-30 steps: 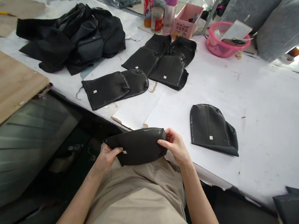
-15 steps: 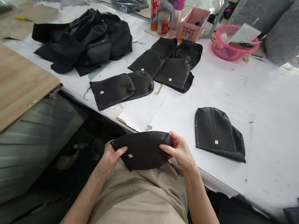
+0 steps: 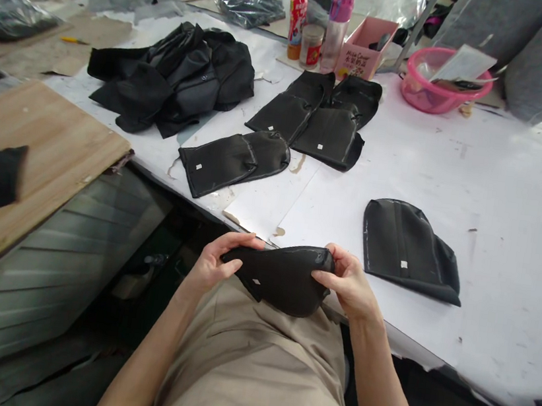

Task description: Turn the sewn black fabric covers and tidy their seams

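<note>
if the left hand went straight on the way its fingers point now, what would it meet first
Most likely the black piece that the right hand grips, since it reaches the left hand. Beyond it, the right hand itself looks next in line, though depth is unclear.

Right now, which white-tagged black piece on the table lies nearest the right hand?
The lone black piece just right of the right hand; the other tagged pieces overlap farther left.

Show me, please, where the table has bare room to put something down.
Mostly bare: the white table right of the lone black pouch, up toward the pink basket. Crowded: around the bottles, cloth heap and grouped pouches.
</note>
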